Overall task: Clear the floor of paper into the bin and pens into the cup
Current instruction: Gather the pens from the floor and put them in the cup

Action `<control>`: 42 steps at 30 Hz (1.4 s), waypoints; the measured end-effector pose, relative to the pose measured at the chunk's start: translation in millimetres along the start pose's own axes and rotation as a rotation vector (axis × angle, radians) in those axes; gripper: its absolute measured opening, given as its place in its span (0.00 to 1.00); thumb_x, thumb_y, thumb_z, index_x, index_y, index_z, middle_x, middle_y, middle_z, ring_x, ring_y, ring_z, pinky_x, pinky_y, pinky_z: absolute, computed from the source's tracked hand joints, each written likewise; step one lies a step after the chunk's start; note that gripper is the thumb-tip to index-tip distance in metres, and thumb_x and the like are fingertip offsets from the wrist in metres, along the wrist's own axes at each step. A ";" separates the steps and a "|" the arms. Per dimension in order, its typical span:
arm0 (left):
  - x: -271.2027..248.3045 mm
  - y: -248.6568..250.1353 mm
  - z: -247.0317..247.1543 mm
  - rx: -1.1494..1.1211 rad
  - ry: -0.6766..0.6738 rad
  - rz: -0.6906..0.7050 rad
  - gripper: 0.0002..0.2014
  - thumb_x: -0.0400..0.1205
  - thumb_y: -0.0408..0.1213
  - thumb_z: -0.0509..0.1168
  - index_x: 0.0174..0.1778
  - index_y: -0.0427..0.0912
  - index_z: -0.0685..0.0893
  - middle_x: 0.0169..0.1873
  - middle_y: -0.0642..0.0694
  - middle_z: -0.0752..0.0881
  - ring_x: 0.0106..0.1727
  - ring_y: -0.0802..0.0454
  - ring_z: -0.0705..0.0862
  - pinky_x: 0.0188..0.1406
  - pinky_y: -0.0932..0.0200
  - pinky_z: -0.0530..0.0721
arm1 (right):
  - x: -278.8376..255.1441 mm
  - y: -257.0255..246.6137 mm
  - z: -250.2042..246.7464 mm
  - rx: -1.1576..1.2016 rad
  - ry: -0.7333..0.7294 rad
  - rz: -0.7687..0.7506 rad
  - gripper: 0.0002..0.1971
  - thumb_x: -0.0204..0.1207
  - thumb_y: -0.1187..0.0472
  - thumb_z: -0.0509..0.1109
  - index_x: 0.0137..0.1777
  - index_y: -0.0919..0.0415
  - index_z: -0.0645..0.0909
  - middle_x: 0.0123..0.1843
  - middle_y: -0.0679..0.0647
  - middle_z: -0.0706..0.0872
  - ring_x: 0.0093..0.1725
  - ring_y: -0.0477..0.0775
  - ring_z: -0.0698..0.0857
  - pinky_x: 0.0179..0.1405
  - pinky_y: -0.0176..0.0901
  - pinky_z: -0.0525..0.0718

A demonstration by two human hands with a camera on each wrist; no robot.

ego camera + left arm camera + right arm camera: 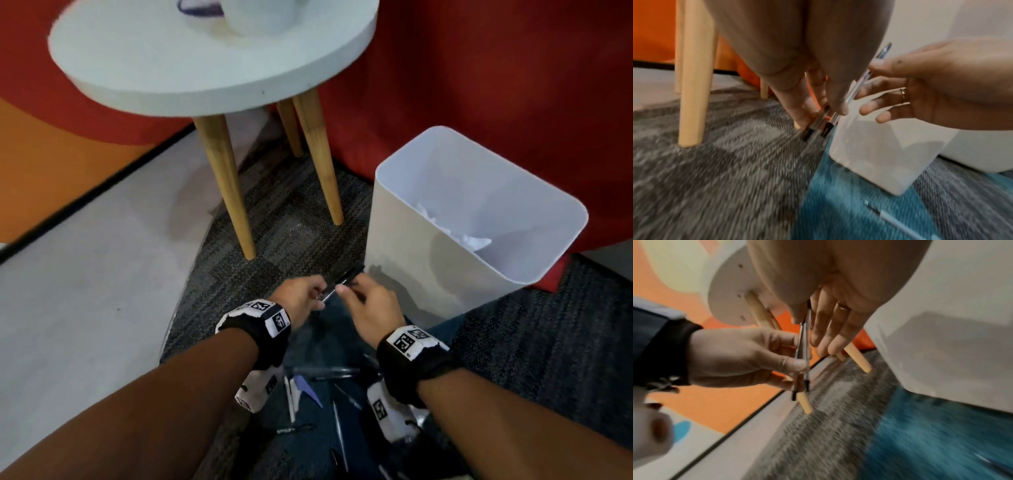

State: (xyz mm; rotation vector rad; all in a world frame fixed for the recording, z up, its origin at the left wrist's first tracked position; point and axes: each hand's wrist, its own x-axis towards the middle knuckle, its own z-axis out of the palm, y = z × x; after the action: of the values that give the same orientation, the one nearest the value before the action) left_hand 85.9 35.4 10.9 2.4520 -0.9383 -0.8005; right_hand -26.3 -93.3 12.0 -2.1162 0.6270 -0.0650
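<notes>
Low over the carpet beside the bin, both hands meet around a small bundle of pens point(344, 277). My left hand point(305, 294) grips two clear pens with black caps point(818, 125) between thumb and fingers. My right hand point(366, 305) pinches the upper end of a pen point(807, 324) between thumb and forefinger, its other fingers spread. The white bin point(404, 246) stands just right of the hands with crumpled paper point(469, 240) inside. A white cup point(260, 15) sits on the round table. Several loose pens point(329, 371) lie on the blue carpet under my wrists.
The round white table point(205, 68) on wooden legs point(226, 185) stands ahead and to the left, over the grey carpet. Red upholstery point(496, 85) rises behind the bin. A small purple scrap point(308, 390) lies among the floor pens. Another pen point(888, 217) lies near the bin's base.
</notes>
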 end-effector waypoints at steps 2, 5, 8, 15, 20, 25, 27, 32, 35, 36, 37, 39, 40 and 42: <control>-3.5 13.1 -31.5 0.002 0.087 0.089 0.10 0.80 0.34 0.68 0.56 0.36 0.84 0.36 0.56 0.77 0.47 0.46 0.82 0.53 0.57 0.78 | 9.8 -27.4 -6.5 0.067 0.055 -0.126 0.09 0.82 0.50 0.67 0.41 0.52 0.76 0.38 0.49 0.88 0.41 0.52 0.85 0.37 0.39 0.75; -9.4 30.0 -78.2 -0.033 0.243 0.203 0.08 0.80 0.35 0.69 0.52 0.35 0.85 0.30 0.62 0.73 0.43 0.58 0.75 0.50 0.62 0.76 | 23.2 -64.8 -27.0 0.099 0.118 -0.324 0.09 0.83 0.50 0.64 0.41 0.39 0.69 0.36 0.42 0.82 0.38 0.41 0.81 0.35 0.31 0.71; -20.2 51.2 -122.0 -0.060 0.402 0.318 0.08 0.79 0.36 0.70 0.50 0.38 0.87 0.40 0.60 0.76 0.46 0.60 0.75 0.47 0.71 0.71 | 32.2 -103.4 -57.1 0.113 0.201 -0.524 0.10 0.85 0.56 0.63 0.49 0.34 0.73 0.42 0.35 0.82 0.45 0.29 0.81 0.42 0.20 0.72; -36.7 108.4 -201.6 -0.352 0.641 0.441 0.13 0.76 0.36 0.74 0.55 0.54 0.87 0.48 0.56 0.87 0.54 0.60 0.85 0.60 0.61 0.82 | 70.2 -168.4 -119.4 0.201 0.448 -0.723 0.15 0.85 0.54 0.60 0.69 0.49 0.78 0.59 0.42 0.86 0.61 0.40 0.83 0.62 0.35 0.80; -38.8 130.9 -249.9 -0.545 0.757 0.495 0.16 0.76 0.28 0.73 0.55 0.52 0.83 0.40 0.50 0.90 0.45 0.57 0.88 0.52 0.63 0.86 | 90.5 -205.5 -173.7 0.131 0.542 -0.799 0.18 0.83 0.56 0.67 0.72 0.51 0.78 0.47 0.45 0.87 0.48 0.38 0.86 0.56 0.37 0.84; -39.9 147.3 -309.7 -0.498 0.876 0.578 0.15 0.79 0.28 0.71 0.55 0.51 0.80 0.44 0.50 0.90 0.47 0.56 0.89 0.53 0.51 0.88 | 106.5 -281.6 -218.1 0.113 0.577 -0.888 0.17 0.80 0.58 0.70 0.68 0.51 0.76 0.43 0.46 0.89 0.42 0.45 0.90 0.48 0.46 0.88; -35.2 152.2 -339.8 -0.449 0.960 0.588 0.13 0.78 0.30 0.71 0.53 0.51 0.80 0.45 0.52 0.87 0.49 0.54 0.88 0.51 0.50 0.89 | 110.8 -317.4 -228.0 0.157 0.554 -0.939 0.14 0.80 0.61 0.70 0.64 0.53 0.75 0.45 0.47 0.89 0.42 0.45 0.91 0.46 0.44 0.89; -4.9 147.9 -390.6 -0.300 1.124 0.409 0.09 0.77 0.33 0.71 0.49 0.47 0.80 0.39 0.57 0.84 0.46 0.52 0.86 0.50 0.52 0.86 | 135.2 -374.3 -224.1 0.205 0.558 -0.906 0.13 0.76 0.63 0.69 0.55 0.50 0.71 0.43 0.47 0.85 0.41 0.49 0.90 0.43 0.52 0.90; 17.7 131.6 -390.1 -0.109 1.046 0.159 0.09 0.77 0.40 0.72 0.50 0.49 0.80 0.44 0.55 0.86 0.51 0.47 0.85 0.55 0.51 0.76 | 149.7 -379.6 -206.2 0.136 0.573 -0.806 0.13 0.74 0.63 0.71 0.56 0.52 0.73 0.39 0.45 0.85 0.37 0.40 0.86 0.43 0.37 0.87; 23.7 126.1 -386.9 -0.034 0.990 0.067 0.10 0.77 0.42 0.72 0.51 0.51 0.79 0.45 0.54 0.87 0.52 0.46 0.83 0.55 0.50 0.70 | 153.6 -377.3 -201.0 0.094 0.578 -0.783 0.14 0.75 0.63 0.71 0.57 0.53 0.74 0.37 0.43 0.83 0.35 0.36 0.83 0.39 0.26 0.81; 28.0 122.1 -384.0 0.018 0.937 -0.002 0.12 0.76 0.44 0.72 0.53 0.53 0.79 0.46 0.54 0.87 0.53 0.46 0.83 0.54 0.49 0.65 | 155.7 -374.2 -196.6 0.057 0.584 -0.758 0.14 0.75 0.63 0.71 0.58 0.54 0.74 0.36 0.41 0.81 0.34 0.34 0.80 0.34 0.20 0.75; 34.0 116.7 -383.2 0.023 0.876 -0.046 0.18 0.76 0.46 0.72 0.60 0.53 0.79 0.49 0.53 0.88 0.55 0.46 0.83 0.60 0.50 0.67 | 158.2 -366.7 -191.7 0.003 0.587 -0.707 0.15 0.76 0.63 0.71 0.61 0.54 0.74 0.36 0.40 0.80 0.33 0.32 0.78 0.29 0.17 0.71; 35.9 115.1 -384.9 -0.010 0.866 -0.030 0.21 0.75 0.46 0.73 0.63 0.51 0.79 0.51 0.51 0.88 0.55 0.45 0.84 0.62 0.49 0.73 | 160.6 -363.1 -190.7 -0.014 0.587 -0.685 0.16 0.77 0.63 0.71 0.62 0.54 0.73 0.38 0.42 0.82 0.33 0.33 0.78 0.27 0.16 0.70; 36.7 113.8 -387.1 -0.068 0.862 0.010 0.26 0.75 0.45 0.75 0.68 0.48 0.77 0.54 0.49 0.88 0.57 0.46 0.85 0.61 0.48 0.81 | 167.0 -357.6 -190.6 -0.031 0.572 -0.653 0.17 0.77 0.63 0.71 0.63 0.54 0.71 0.41 0.47 0.86 0.34 0.35 0.79 0.24 0.16 0.69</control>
State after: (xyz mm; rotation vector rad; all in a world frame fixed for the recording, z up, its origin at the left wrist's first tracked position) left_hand 299.4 -10.2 352.2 2.3492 -0.5621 0.2492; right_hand 213.6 -147.3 374.8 -2.2537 0.2224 -1.0521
